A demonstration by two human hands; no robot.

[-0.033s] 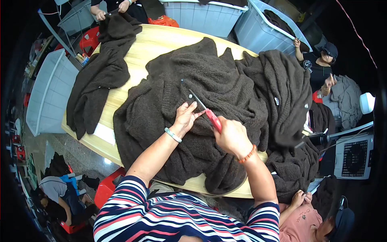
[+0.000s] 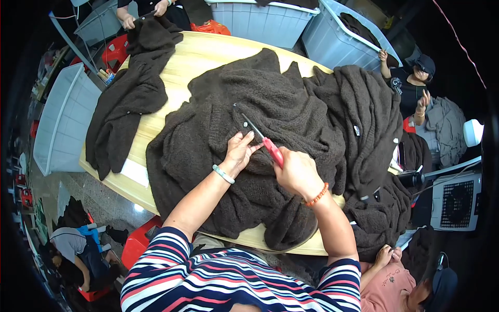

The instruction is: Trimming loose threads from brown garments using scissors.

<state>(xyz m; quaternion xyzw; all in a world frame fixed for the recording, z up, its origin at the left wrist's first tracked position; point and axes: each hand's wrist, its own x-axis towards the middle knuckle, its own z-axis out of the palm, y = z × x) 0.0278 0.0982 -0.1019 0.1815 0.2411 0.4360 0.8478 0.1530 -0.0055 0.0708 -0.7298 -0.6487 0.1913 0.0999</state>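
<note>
A large dark brown knit garment point(image 2: 249, 182) lies bunched across the middle of the table. Over it, my left hand point(image 2: 240, 152) pinches a bit of the knit between thumb and fingers, just below a small shiny button point(image 2: 245, 124). My right hand point(image 2: 298, 171) is closed round the red handles of a pair of scissors point(image 2: 273, 151). Their metal blades point up and left, lying close to the button and the left fingertips. Whether the blade tips touch the knit I cannot tell. Another small button point(image 2: 234, 104) shows farther up the garment.
More brown knitwear point(image 2: 366, 125) is heaped at the right, and another piece point(image 2: 125, 104) hangs over the left edge, held by a person's hands point(image 2: 129, 21) at the far left. Pale plastic bins point(image 2: 265, 23) stand behind the table point(image 2: 200, 57). Co-workers sit at the right side.
My right hand and the scissors have shifted very slightly left. The brown knitwear at the right has moved at its lower end, and the hand of the person at the far right has moved.
</note>
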